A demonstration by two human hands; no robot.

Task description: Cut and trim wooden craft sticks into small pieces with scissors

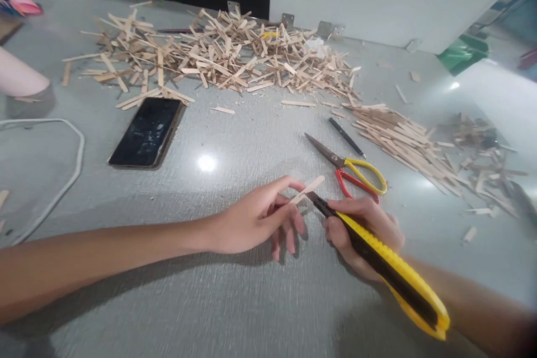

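Observation:
Between the thumb and fingers of my left hand point(260, 218) is a short wooden craft stick point(314, 185), its rounded end pointing up and to the right. My right hand point(364, 232) is wrapped round a yellow and black utility knife point(390, 263). The knife's short blade meets or nearly meets the lower edge of the stick; I cannot tell whether it cuts in. Just beyond my right hand lie scissors point(335, 160) with one yellow and one red handle. A black pen point(347, 137) rests behind them.
A large loose pile of craft sticks point(226, 61) spreads along the back of the grey table point(235, 313). More sticks point(403, 140) lie bunched at right, near small scraps point(482, 145). A phone point(146, 133) and a white cable point(78, 162) are on the left.

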